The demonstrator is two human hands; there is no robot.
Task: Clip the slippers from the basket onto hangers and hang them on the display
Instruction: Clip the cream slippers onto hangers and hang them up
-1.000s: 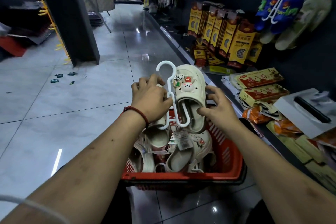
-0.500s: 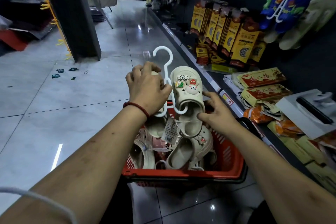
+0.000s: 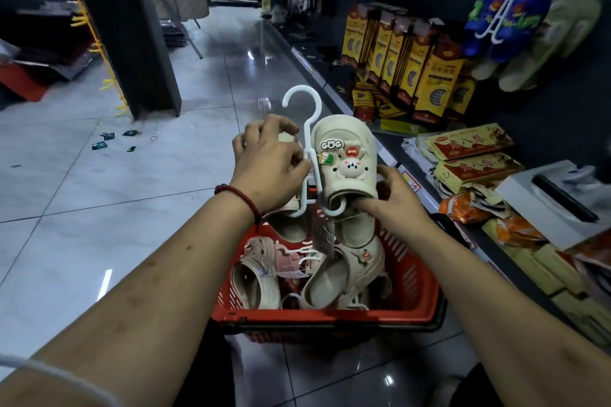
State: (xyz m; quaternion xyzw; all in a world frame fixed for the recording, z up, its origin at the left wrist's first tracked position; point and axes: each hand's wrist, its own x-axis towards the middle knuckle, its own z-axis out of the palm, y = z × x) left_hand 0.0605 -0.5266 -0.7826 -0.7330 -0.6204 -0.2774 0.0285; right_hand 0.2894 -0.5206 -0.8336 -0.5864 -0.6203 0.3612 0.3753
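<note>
A white plastic hanger (image 3: 305, 116) stands upright above the red basket (image 3: 330, 319). A cream slipper with cartoon charms (image 3: 345, 162) sits on the hanger's right arm. My right hand (image 3: 388, 196) grips that slipper at its opening, fingers tucked inside. My left hand (image 3: 267, 165) holds a second cream slipper (image 3: 291, 225) against the hanger's left side; most of that slipper is hidden behind the hand. Several more cream and pink slippers (image 3: 344, 274) lie in the basket with loose hangers.
On the dark display wall at upper right hang a blue slipper pair (image 3: 506, 23) and a pale green pair (image 3: 549, 43). Yellow boxes (image 3: 406, 63) and packets (image 3: 469, 149) fill the shelf to the right. A black pillar (image 3: 132, 33) stands left on the tiled floor.
The hanger with the cream slipper dipped lower, then came back up slightly. My left hand shifted on the hanger's left side, and my right fingers moved into the slipper's opening.
</note>
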